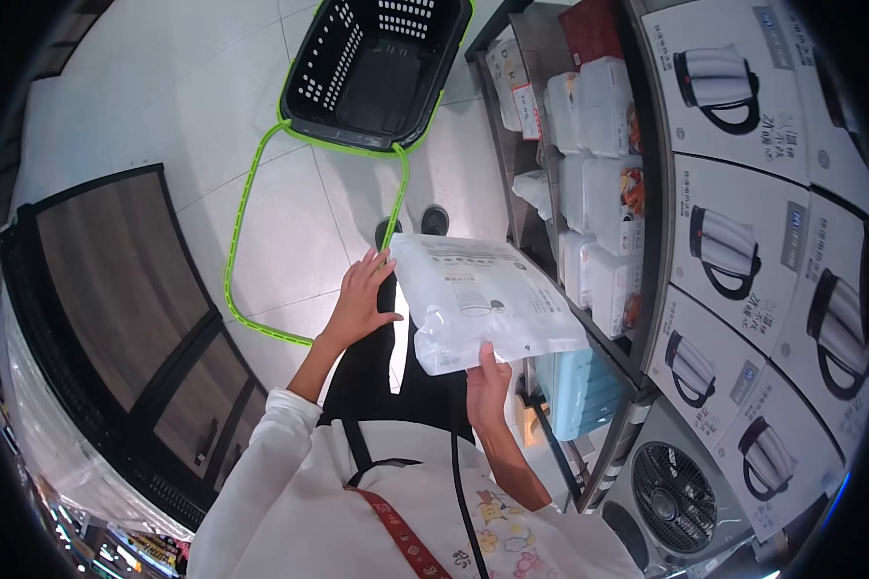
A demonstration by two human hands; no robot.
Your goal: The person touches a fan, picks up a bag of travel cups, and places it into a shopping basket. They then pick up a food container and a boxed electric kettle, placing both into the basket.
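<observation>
A white plastic-wrapped package (488, 299) with printed text and a small picture is held up in front of my body. My right hand (490, 384) grips its near edge, thumb on top and the other fingers hidden underneath. My left hand (362, 297) is open beside the package's left side, fingers stretched out with the fingertips right at its corner and the thumb apart. A bright green basket handle (232, 261) loops toward my left forearm and passes behind my left hand. It belongs to a black shopping basket (343, 132) with a green rim.
On the right, shelves hold clear plastic containers (603, 207) and a light blue bin (582, 394). Stacked kettle boxes (729, 227) stand beyond them, with a grey fan (674, 494) below. A dark wood-panelled unit (116, 289) stands on the left of the tiled floor (193, 106).
</observation>
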